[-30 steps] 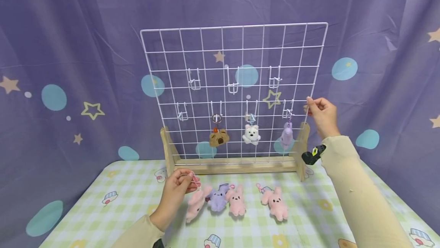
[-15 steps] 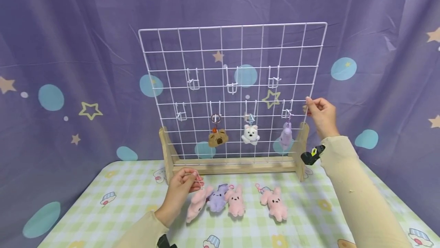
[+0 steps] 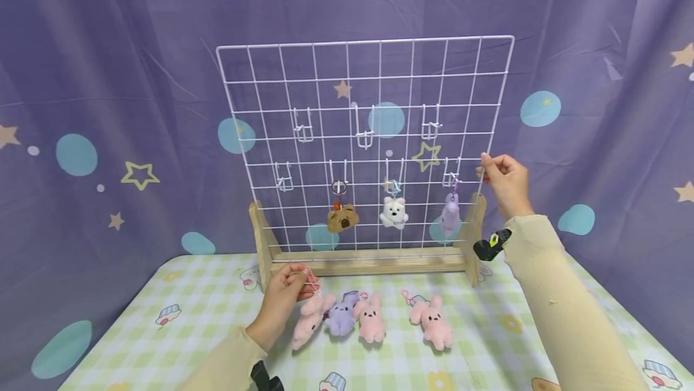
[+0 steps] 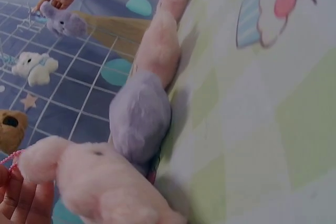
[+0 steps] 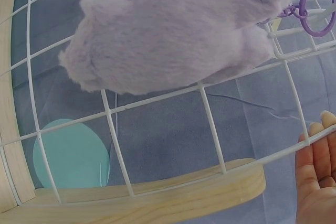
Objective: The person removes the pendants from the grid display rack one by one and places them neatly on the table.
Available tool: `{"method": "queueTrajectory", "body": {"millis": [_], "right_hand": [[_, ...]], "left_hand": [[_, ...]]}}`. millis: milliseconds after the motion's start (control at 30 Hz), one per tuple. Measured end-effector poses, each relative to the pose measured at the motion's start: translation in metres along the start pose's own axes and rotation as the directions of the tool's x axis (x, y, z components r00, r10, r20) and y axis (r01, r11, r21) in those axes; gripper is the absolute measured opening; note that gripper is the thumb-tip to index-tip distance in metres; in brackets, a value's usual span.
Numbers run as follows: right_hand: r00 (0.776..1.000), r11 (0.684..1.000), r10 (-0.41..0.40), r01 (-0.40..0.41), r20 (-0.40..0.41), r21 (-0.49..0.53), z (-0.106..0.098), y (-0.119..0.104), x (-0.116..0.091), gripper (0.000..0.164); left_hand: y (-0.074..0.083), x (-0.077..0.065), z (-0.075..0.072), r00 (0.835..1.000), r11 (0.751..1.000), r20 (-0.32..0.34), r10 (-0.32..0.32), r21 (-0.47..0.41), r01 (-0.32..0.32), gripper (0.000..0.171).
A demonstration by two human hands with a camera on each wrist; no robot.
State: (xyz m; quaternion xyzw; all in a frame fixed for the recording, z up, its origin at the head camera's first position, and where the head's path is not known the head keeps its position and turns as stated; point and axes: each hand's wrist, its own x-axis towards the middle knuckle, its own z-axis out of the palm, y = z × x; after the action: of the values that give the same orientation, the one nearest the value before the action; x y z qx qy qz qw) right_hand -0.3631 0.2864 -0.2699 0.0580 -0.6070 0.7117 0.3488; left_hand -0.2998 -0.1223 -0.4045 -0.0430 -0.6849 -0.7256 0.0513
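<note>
Leftmost pink plush toy (image 3: 307, 323): faced in short, matt pile. Hanging lilac plush toy (image 5: 168, 35): covered in fluffy, matt fur; purple ring (image 5: 303, 14) finished smooth. Grid panel (image 3: 380, 107): formed of smooth, white-coated wire. Stand (image 3: 374, 265): made of pale, matt wood. Backdrop (image 3: 135, 47): hung in creased, matt cloth. Tabletop (image 3: 217, 319): overlaid with smooth, matt covering.

Head view looks forward, down; nearer wrist views share the grid (image 3: 379, 161).
</note>
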Motion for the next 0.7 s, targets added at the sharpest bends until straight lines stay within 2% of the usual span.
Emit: {"method": "queueTrajectory", "body": {"millis": [300,500,700], "right_hand": [[1.000,1.000,-0.002,0.002,-0.004,0.006,0.000,0.001,0.001,0.023],[1.000,1.000,0.018,-0.018,-0.010,0.023,0.001,-0.002,0.000,0.024],[1.000,1.000,0.015,-0.015,0.007,0.018,0.005,-0.015,-0.009,0.024]], "left_hand": [[-0.009,0.013,-0.012,0.999,0.998,-0.050,-0.003,0.060,0.006,0.014],[-0.011,0.015,-0.020,0.998,0.993,-0.051,0.027,0.120,-0.021,0.017],[-0.011,0.016,-0.028,0.999,0.992,-0.043,0.013,0.125,-0.007,0.021]]}}
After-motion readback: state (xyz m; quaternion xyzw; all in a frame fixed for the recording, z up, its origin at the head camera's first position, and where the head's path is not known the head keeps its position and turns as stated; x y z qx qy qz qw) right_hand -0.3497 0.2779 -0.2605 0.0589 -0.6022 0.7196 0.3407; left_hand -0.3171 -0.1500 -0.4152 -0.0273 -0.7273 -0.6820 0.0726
